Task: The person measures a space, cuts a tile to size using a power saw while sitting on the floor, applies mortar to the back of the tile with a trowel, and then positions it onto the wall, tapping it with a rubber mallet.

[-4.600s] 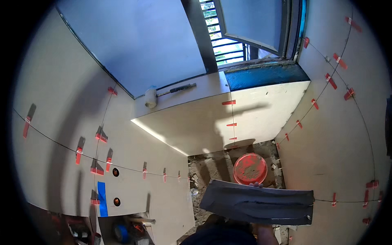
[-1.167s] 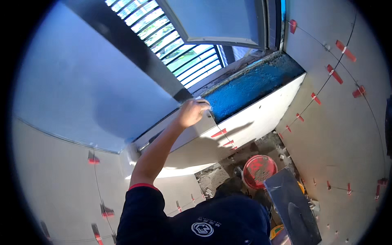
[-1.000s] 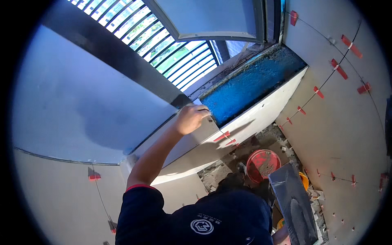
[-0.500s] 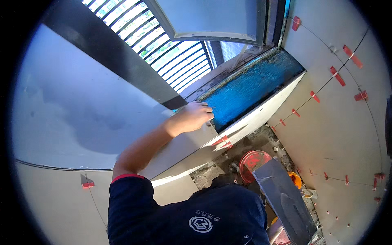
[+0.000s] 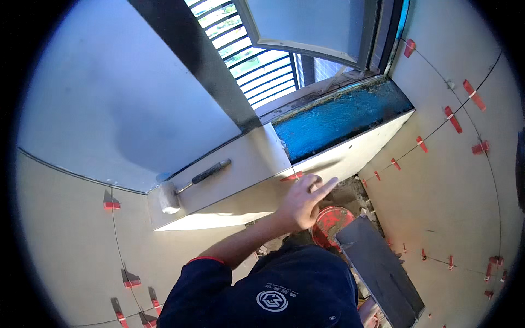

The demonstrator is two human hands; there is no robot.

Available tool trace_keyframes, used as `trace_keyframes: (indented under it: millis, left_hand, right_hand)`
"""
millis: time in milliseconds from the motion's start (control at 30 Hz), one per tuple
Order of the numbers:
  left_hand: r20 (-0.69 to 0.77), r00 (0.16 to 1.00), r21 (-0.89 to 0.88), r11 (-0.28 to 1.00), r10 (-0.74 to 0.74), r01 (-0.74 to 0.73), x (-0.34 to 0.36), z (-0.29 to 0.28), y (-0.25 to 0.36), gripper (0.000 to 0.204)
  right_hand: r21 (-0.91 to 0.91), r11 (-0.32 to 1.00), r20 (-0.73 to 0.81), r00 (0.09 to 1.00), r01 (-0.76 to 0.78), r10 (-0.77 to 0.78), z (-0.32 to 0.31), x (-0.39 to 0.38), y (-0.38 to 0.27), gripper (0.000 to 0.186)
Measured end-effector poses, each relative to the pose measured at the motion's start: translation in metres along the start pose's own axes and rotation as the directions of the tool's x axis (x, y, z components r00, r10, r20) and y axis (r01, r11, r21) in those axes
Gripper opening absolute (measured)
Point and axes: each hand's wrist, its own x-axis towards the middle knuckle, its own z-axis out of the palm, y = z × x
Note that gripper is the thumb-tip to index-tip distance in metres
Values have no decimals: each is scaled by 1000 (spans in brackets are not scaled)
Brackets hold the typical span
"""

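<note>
My left hand [image 5: 303, 203] hangs in front of the window ledge with its fingers apart and nothing in them. Close to its fingertips is a red levelling wedge [image 5: 291, 176] on the ledge's front face. A pale tile [image 5: 249, 147] covers the left part of the ledge, ending at a bare blue-coated strip [image 5: 342, 121]. On that tile lies a mallet [image 5: 169, 198] with a whitish head and a dark grip. At lower right, my right hand [image 5: 368, 311] shows partly at the edge of a dark grey slab, perhaps a tile [image 5: 380, 268], apparently gripping it; its fingers are mostly hidden.
A red bucket [image 5: 332, 223] stands on the rubble-strewn floor below the ledge. An opened window sash [image 5: 311, 24] hangs above the ledge, with barred grating [image 5: 268, 76] behind it. Red wedges [image 5: 453, 119] stick out along the joints of the right tiled wall [image 5: 432, 186].
My left hand has left the ledge tile's end and moved down and right, its fingers spreading. The mallet, hidden behind my arm before, now shows. The view has shifted a little.
</note>
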Motion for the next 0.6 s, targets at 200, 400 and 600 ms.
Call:
trace_keyframes:
  millis: [200,400,600]
  left_hand:
    - [176,970,-170,976,168,-138,-37,50,42,22]
    - [211,975,-105,990,-74,98,-62,59,17,53]
    - [-61,974,-187,961,-220,205,-104,62,27,58]
  right_hand:
    - [163,971,-27,983,-175,182,22,28,5,53]
    - [-160,961,-5,973,-227,230,29,62,28,53]
    - [-970,-57,233,972,234,33,-6,101,84,57]
